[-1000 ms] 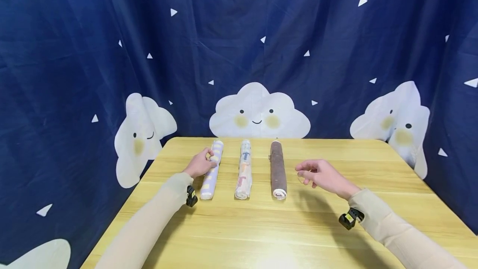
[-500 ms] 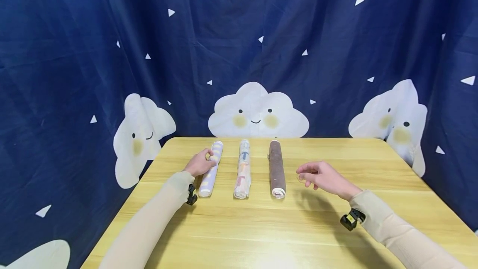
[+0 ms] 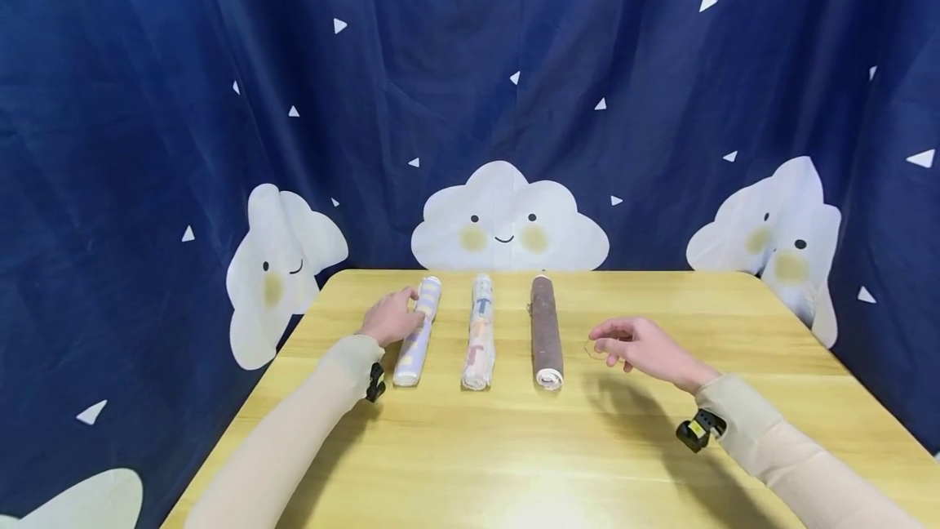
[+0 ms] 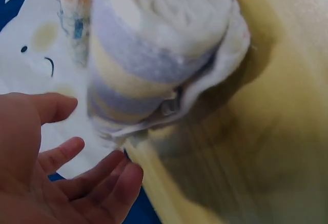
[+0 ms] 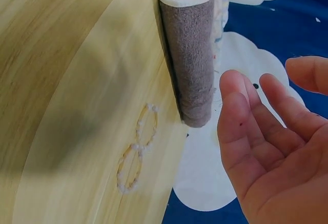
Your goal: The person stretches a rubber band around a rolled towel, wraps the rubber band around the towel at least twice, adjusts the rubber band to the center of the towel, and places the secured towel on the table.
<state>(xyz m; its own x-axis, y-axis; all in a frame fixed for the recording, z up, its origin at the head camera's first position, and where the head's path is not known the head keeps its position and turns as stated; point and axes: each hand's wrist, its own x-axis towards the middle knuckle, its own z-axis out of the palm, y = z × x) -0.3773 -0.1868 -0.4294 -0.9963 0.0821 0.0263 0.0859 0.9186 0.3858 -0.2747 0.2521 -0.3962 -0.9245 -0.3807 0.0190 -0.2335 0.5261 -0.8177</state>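
- The striped roll (image 3: 416, 349) lies on the surface (image 3: 477, 447), long axis running near to far, far end leaning right.
- The left grip (image 3: 392, 317) is beside it, thumb and fingers spread, nothing held; contact I cannot tell.
- The right grip (image 3: 649, 349), fingers loosely bent around nothing, sits slightly farther from the brown roll (image 3: 547, 333) than a second ago.
- Three rolls, counting the printed roll (image 3: 480, 341) between; two bands (image 5: 135, 146).

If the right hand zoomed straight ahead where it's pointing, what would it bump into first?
Probably the brown rolled cloth: in the head view, it lies ahead of the right hand. The hand looks raised above the table, though, so it might pass over.
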